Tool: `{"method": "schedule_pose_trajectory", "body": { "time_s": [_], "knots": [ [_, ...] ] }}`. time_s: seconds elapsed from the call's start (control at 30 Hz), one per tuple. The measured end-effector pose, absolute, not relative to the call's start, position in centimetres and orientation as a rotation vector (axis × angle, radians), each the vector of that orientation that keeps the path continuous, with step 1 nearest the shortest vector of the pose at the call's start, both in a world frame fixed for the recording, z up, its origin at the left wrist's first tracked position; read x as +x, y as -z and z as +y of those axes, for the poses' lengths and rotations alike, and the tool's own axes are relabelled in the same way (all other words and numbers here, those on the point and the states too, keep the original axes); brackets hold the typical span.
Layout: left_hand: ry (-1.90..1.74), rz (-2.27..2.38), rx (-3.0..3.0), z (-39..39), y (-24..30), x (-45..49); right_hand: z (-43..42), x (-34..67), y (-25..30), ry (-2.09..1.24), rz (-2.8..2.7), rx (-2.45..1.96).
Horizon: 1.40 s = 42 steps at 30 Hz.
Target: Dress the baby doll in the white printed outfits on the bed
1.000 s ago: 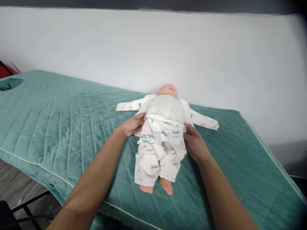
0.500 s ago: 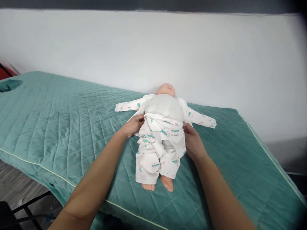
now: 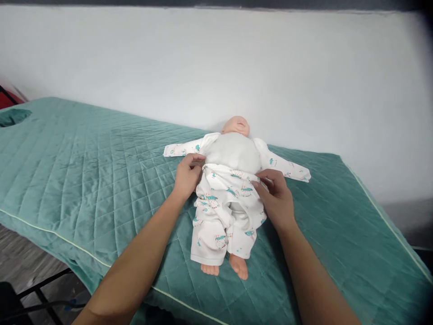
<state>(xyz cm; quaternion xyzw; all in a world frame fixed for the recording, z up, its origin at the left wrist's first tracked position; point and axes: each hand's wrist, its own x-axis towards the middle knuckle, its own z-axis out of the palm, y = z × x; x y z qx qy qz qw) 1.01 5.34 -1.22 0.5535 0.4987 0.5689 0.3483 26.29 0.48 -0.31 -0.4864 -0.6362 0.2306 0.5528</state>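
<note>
A baby doll (image 3: 234, 151) lies on its back on a teal quilted table (image 3: 84, 162), head toward the wall. It wears a white printed romper (image 3: 225, 212) that hangs open over its grey torso, sleeves spread to both sides. My left hand (image 3: 187, 176) pinches the romper's waist edge at the doll's left side. At the other side of the waist, my right hand (image 3: 275, 198) grips the same edge. Two bare doll feet stick out below the trouser legs.
A white wall (image 3: 237, 67) runs close behind the doll. The table's near edge drops to a wooden floor with black frame legs (image 3: 40, 289) at lower left. A face hole (image 3: 11, 116) shows at the table's far left end.
Both hands slid up along the doll's sides and now hold the romper's waist edge higher, closer to the belly. The doll has barely shifted.
</note>
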Motion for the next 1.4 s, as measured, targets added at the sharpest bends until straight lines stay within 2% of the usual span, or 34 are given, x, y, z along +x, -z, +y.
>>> {"method": "schedule_pose_trajectory", "body": {
  "time_s": [0.1, 0.23, 0.4, 0.67, 0.97, 1.23, 1.4],
  "knots": [
    [-1.524, 1.172, 1.725, 4.7, 0.4, 1.2, 0.8, 26.7, 0.2, -0.486, -1.656, -1.165],
    [-1.329, 1.078, 1.968, 4.5, -0.1, 1.0, 1.1, 27.2, -0.1, -0.447, -1.824, -1.216],
    [-1.139, 1.044, 1.938, 5.0, -0.2, 0.2, 1.1, 26.9, 0.0, -0.339, -1.908, -1.174],
    [-1.205, 1.038, 1.934, 5.5, -0.5, 0.9, 1.8, 26.2, -0.2, -0.324, -1.840, -1.157],
    [-1.121, 1.381, 1.889, 9.8, -1.3, 2.6, 5.2, 25.1, -1.4, -0.402, -1.590, -1.523],
    [-1.158, 1.052, 1.371, 11.6, 1.1, 1.8, 7.6, 25.7, -0.3, -0.902, -1.291, -1.373],
    [-1.128, 1.025, 1.217, 10.4, 1.2, 1.2, 6.9, 26.0, 0.2, -1.091, -1.081, -1.240]
  ]
}}
